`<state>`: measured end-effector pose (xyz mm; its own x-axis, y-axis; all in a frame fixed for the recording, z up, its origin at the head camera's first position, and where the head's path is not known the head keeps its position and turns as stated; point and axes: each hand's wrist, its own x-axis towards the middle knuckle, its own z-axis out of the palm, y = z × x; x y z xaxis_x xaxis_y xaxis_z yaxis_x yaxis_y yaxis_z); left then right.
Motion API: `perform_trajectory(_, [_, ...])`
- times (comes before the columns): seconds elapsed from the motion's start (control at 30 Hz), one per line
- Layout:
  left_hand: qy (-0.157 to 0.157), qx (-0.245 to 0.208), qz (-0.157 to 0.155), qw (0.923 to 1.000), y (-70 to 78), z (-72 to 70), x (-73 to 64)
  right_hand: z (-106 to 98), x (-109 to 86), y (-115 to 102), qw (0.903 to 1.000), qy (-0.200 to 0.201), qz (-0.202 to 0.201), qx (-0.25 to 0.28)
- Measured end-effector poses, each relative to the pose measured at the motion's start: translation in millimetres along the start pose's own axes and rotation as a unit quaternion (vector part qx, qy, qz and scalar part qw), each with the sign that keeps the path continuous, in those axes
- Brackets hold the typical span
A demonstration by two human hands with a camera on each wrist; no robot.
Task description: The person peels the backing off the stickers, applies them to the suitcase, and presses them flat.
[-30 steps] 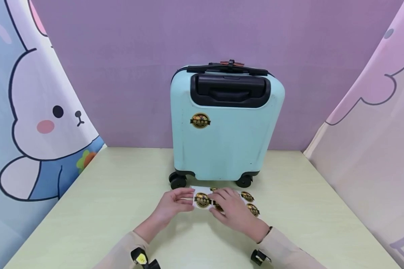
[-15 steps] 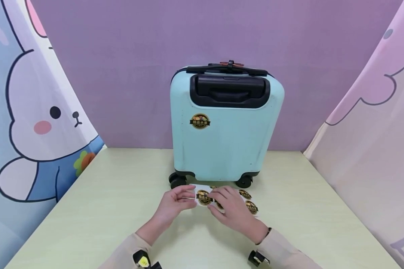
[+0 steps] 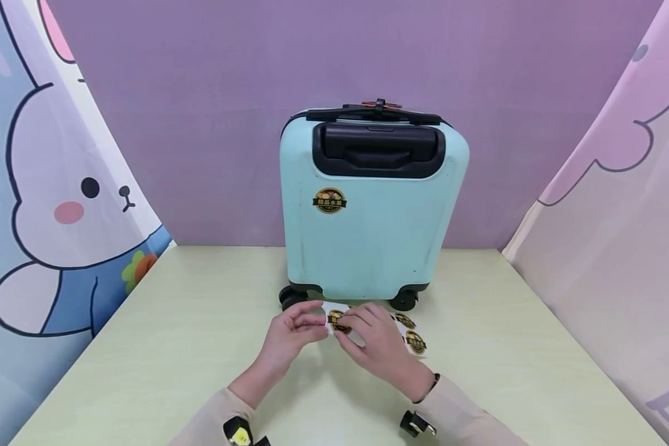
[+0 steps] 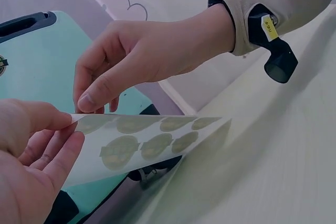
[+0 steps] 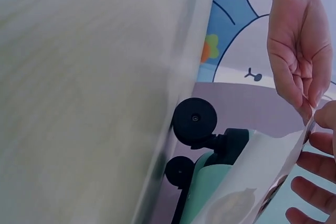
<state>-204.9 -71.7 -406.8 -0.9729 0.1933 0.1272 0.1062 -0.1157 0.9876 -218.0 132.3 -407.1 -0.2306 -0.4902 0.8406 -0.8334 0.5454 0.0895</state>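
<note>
A white sheet of round black-and-gold stickers [image 4: 142, 145] is raised at its left end over the table, in front of the suitcase. My left hand [image 3: 295, 334] pinches the sheet's left edge between thumb and fingers. On the sheet's printed face, my right hand [image 3: 376, 344] has curled fingers, thumb and fingertips pinching at the right side of the leftmost sticker [image 3: 335, 319], partly covering it. More stickers [image 3: 415, 342] show past the right hand. A mint-green suitcase [image 3: 379, 235] stands upright behind, with one matching sticker [image 3: 329, 201] on its upper left front.
The suitcase stands on black wheels [image 3: 404, 301] close beyond both hands, its black handle [image 3: 379, 150] pushed down. A pale wooden table [image 3: 173, 347] lies below. Purple backing [image 3: 201, 124] rises behind, with printed cloth panels on both sides.
Both hands have lifted the sheet's left end slightly upward. My right fingers have shifted left, now covering more of the leftmost sticker. The suitcase stays in place.
</note>
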Motion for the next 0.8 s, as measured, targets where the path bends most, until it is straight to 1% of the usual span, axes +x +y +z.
perform_trajectory(0.13, [0.002, -0.009, 0.001, 1.0, 2.1, 2.1, -0.5, 0.4, 4.3, -1.2, 0.9999, 0.01, -0.001, 0.004])
perform_trajectory(0.4, [0.004, -0.009, 0.018, 0.9998, 4.2, 4.7, -2.2, -0.4, 10.0, -4.0, 0.9999, 0.012, 0.003, 0.006])
perform_trajectory(0.63, [-0.005, -0.018, 0.031, 0.9993, 4.0, 5.2, -3.2, 0.5, 10.1, -5.2, 0.9999, 0.01, 0.004, 0.005])
perform_trajectory(0.8, [-0.005, -0.023, 0.03, 0.9993, 1.9, 4.1, -2.6, 0.5, 10.9, -6.5, 1.0, 0.008, -0.002, 0.002])
